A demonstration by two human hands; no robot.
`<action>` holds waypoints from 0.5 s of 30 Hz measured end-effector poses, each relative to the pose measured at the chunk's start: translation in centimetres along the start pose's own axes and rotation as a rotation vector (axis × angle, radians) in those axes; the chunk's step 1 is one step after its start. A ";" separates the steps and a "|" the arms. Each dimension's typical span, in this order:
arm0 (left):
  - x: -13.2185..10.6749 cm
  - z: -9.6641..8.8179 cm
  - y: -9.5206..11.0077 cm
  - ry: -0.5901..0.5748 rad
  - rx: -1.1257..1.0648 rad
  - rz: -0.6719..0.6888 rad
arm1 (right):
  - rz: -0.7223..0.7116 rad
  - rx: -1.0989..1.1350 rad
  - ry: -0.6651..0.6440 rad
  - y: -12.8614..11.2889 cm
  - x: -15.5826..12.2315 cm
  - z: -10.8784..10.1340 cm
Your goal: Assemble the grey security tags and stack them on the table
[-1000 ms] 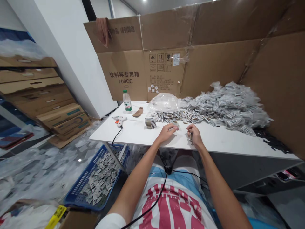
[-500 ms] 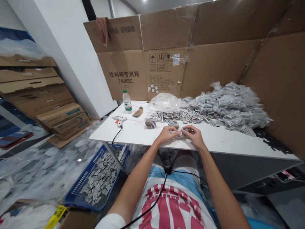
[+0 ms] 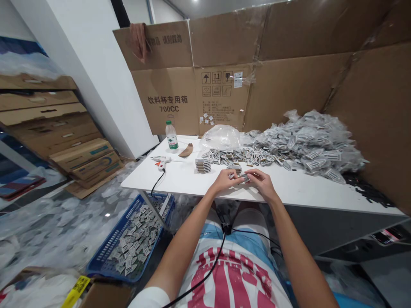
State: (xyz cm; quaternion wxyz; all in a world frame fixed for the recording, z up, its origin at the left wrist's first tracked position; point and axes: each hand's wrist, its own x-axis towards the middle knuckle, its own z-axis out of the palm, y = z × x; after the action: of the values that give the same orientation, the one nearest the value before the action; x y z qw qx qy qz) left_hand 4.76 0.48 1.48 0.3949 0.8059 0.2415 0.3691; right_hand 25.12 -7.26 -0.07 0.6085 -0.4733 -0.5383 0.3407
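Near the front edge of the white table point(image 3: 183, 176), my left hand point(image 3: 225, 181) and my right hand point(image 3: 260, 183) meet with their fingertips closed on one small grey-and-white clip-shaped piece point(image 3: 245, 177). Fingers cover most of it. Just beyond my left hand is a short stack of like pieces point(image 3: 236, 168), partly hidden. A neater stack point(image 3: 203, 166) stands to its left. Behind my hands spreads a loose row of clip-shaped pieces point(image 3: 253, 156).
A large heap of plastic-bagged pieces point(image 3: 316, 139) fills the table's back right, beside black parts point(image 3: 369, 190). At left are a glue gun point(image 3: 163, 162), a bottle point(image 3: 171, 137) and a brown scrap point(image 3: 186, 150). A blue basket point(image 3: 96, 261) of pieces sits below. Cardboard point(image 3: 221, 42) walls the back.
The small piece between my fingertips has been turned, and my right fingers have shifted and straightened slightly over it. The rest of the table looks the same.
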 end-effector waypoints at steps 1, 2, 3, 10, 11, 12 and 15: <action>0.0 0.0 0.0 -0.001 0.001 0.009 | 0.002 0.003 0.001 0.0 0.0 0.0; 0.0 0.0 -0.1 -0.001 0.004 0.017 | 0.007 0.010 0.000 0.1 0.0 0.0; 0.0 0.0 -0.1 0.001 0.009 0.023 | 0.012 0.020 -0.002 0.1 0.0 0.0; 0.1 0.0 -0.2 -0.029 0.041 0.010 | 0.049 0.057 0.000 0.2 -0.1 0.0; 0.1 0.0 -0.2 -0.039 0.041 0.007 | 0.047 0.051 0.005 0.2 -0.1 0.0; 0.1 0.0 -0.2 -0.047 0.040 0.003 | 0.043 0.042 0.008 0.2 -0.1 0.0; 0.1 0.0 -0.2 -0.061 0.035 -0.004 | 0.034 0.031 0.007 0.3 0.0 -0.1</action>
State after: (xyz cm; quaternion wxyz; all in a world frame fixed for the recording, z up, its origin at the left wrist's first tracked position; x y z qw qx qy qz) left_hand 4.83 0.68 1.32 0.3889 0.8229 0.2376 0.3393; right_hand 25.21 -7.24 -0.33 0.6115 -0.4742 -0.5228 0.3578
